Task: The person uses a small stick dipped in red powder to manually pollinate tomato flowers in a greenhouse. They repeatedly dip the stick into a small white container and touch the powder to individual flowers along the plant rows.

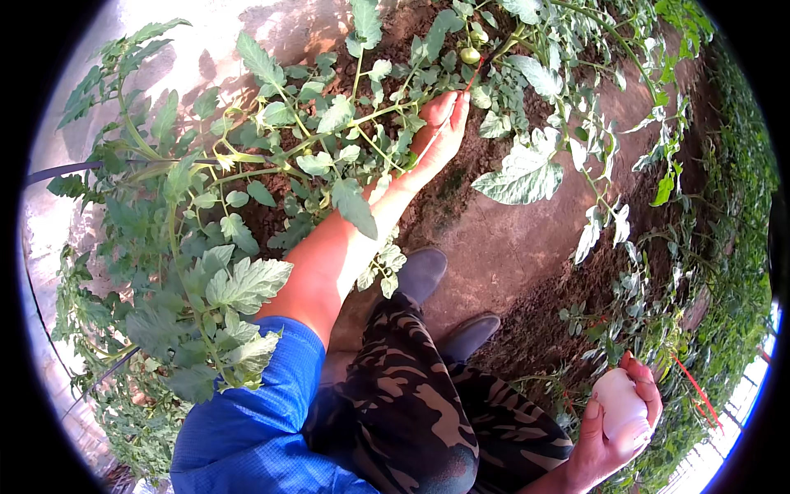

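Note:
My left hand (441, 133) reaches in among the leaves of a tomato plant (333, 129), with fingertips pinched on a thin red string (474, 75). The string runs up toward a dark cord or stake against the thick stem, and a pale strand lies across the hand. Just above hang green tomatoes (470, 55). Down at the lower right, my right hand (642, 395) is wrapped around a smooth white rounded object (619, 404); its exact kind is not clear. Leaves partly cover my left forearm.
A dark cord (65, 171) meets the plant from the left. Another leafy tomato branch (524, 167) droops over the bare soil path (494, 241). Red strings (697, 389) hang by the dense row (734, 216) on the right. My grey shoes (423, 272) stand on the path.

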`<state>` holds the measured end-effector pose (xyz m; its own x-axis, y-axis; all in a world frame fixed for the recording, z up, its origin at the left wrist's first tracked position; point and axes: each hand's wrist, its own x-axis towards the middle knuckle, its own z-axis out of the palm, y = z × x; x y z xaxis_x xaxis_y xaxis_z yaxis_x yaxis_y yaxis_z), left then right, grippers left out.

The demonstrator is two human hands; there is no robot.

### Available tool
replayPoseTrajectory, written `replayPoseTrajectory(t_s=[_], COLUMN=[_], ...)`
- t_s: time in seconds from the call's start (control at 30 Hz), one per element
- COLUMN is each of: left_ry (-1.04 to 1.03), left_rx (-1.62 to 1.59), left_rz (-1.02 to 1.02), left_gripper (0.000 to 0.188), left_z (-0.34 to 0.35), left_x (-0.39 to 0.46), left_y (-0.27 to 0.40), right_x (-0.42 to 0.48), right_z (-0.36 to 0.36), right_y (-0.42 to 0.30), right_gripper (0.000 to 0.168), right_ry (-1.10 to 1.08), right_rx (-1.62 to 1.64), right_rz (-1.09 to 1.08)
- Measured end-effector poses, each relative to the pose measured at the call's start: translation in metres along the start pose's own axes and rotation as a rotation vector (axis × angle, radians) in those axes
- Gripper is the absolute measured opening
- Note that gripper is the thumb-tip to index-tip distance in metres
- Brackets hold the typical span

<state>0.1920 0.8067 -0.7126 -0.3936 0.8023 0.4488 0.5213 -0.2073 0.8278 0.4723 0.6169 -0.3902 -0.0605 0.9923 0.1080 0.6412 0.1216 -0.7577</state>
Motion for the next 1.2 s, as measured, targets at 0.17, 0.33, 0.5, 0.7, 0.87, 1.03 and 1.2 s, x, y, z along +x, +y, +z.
replayPoseTrajectory(t_s=[0.17,0.33,0.5,0.7,0.87,1.03,1.2], left_ry=[0.054,0.070,0.013,0.088,0.105,0.093,0.054], left_rx=[-0.132,-0.126,0.022,-0.050,-0.009,-0.011,0.067], left_rz=[-0.078,-0.064,-0.031,0.115,0.084,0.086,0.041], left_gripper=[0.013,0.014,0.012,0.013,0.016,0.020,0.012], left_z=[0.008,0.009,0.000,0.004,0.004,0.009,0.000], left_x=[0.002,-0.001,-0.003,0.003,0.000,0.001,-0.005], left_y=[0.006,0.002,-0.002,-0.005,-0.007,-0.008,-0.001], right_x=[0.002,0.003,-0.011,-0.010,-0.012,-0.013,-0.015], right_z=[0.002,0.001,0.000,0.000,0.000,-0.004,-0.001], right_y=[-0.003,-0.001,0.013,0.015,0.015,0.017,0.014], right_gripper=[0.058,0.059,0.062,0.063,0.063,0.063,0.062], right_ry=[0.000,-0.029,0.026,0.023,0.026,0.011,0.010], right_rx=[0.012,-0.023,0.049,0.036,0.041,0.034,0.031], right_rz=[-0.001,-0.026,0.086,0.105,0.108,0.097,0.112])
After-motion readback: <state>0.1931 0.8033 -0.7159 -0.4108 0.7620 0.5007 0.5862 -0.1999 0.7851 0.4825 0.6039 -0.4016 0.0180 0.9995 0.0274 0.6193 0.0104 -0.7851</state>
